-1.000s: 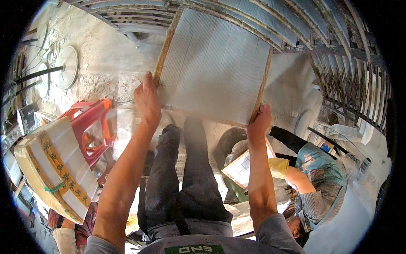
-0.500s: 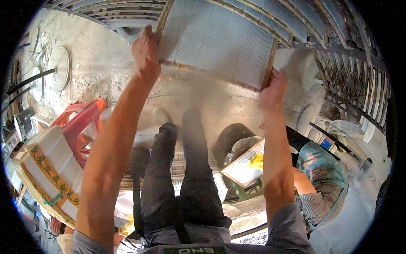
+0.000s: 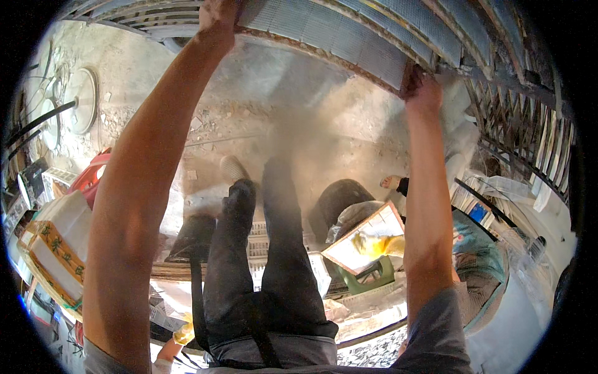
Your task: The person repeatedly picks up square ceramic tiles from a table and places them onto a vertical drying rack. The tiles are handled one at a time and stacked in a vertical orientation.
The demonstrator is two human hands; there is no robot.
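Observation:
A wood-framed, pale grey tray with a fine grid surface (image 3: pixel 327 38) lies at the top of the head view, its near edge toward me. My left hand (image 3: pixel 218 19) is closed around its left near corner, partly cut off by the top of the picture. At the right near corner, my right hand (image 3: pixel 425 92) grips the frame with bent fingers. Both arms are stretched far forward. The tray's far part is out of view. Close to its right side are the slanting bars of a rack holding similar framed trays (image 3: pixel 430 25).
A co-worker's yellow-gloved hand (image 3: pixel 377 245) is on a framed board (image 3: pixel 349 258) at right, above a green stool (image 3: pixel 372 278). Left are a taped foam box (image 3: pixel 59 240) and a red plastic chair (image 3: pixel 90 177). Another yellow glove (image 3: pixel 185 333) shows low left. Debris litters the floor.
Both my hands have moved forward and away from me with the tray, so less of it shows. To the right, the co-worker's gloved hand and framed board have shifted slightly.

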